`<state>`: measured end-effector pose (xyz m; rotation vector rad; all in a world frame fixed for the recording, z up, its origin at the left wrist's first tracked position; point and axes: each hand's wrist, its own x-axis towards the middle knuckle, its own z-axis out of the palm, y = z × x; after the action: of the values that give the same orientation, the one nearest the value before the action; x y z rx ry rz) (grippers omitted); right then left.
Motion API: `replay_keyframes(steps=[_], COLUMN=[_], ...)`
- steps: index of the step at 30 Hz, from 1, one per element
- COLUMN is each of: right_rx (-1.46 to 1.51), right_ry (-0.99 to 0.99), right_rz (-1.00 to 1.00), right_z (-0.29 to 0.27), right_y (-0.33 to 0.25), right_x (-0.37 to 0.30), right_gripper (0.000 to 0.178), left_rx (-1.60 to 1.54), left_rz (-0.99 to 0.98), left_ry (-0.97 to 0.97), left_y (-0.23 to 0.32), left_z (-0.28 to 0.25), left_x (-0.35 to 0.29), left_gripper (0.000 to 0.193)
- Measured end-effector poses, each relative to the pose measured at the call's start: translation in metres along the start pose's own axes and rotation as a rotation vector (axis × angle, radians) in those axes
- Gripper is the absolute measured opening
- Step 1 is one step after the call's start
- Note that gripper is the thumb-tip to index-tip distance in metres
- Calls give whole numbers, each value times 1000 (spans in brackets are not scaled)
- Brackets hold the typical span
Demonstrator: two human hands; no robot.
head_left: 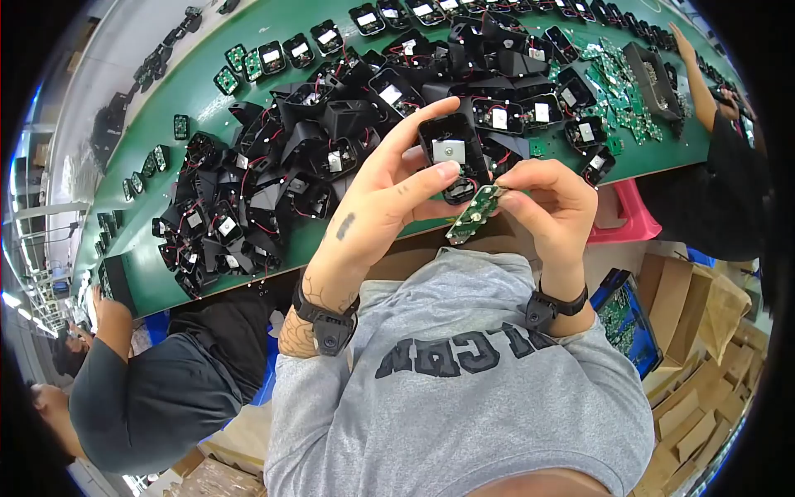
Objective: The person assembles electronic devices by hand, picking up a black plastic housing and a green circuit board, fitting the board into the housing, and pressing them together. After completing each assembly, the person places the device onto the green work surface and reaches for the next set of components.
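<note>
My left hand (pixel 389 178) is closed around a black plastic housing (pixel 449 132), its open side facing me. Inside the housing sits a silvery-white metal block (pixel 448 152) with a screw in its middle, and my left thumb rests by it. In a pinch between thumb and fingers, my right hand (pixel 546 199) holds a small green circuit board (pixel 474 217), tilted just below the housing. Red wire shows near the housing's lower end; whether it joins the board I cannot tell. Both hands are in front of my chest, at the bench's near edge.
A heap of black housings (pixel 331 124) with red wires covers much of the green bench (pixel 178 273). Loose green boards (pixel 617 91) lie right, beside a dark bin (pixel 652 79). Co-workers sit left (pixel 166 398) and right (pixel 696 195). A pink stool (pixel 633 215) and cardboard boxes (pixel 675 306) stand at right.
</note>
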<state>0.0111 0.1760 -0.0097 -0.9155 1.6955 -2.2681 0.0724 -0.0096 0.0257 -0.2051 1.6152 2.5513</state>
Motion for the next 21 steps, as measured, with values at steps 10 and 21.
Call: replay_keyframes(steps=[10, 21], right_rx=[-14, -126], right_ry=[124, 49], right_rz=[144, 281], right_z=[1, -9], right_y=[-1, -1], right_x=[7, 12], right_gripper=[14, 16], left_rx=[40, -19], left_rz=[-57, 17], left_ry=[-20, -79], left_y=[-2, -21], left_z=[4, 14], left_x=[-1, -6], left_gripper=[61, 89])
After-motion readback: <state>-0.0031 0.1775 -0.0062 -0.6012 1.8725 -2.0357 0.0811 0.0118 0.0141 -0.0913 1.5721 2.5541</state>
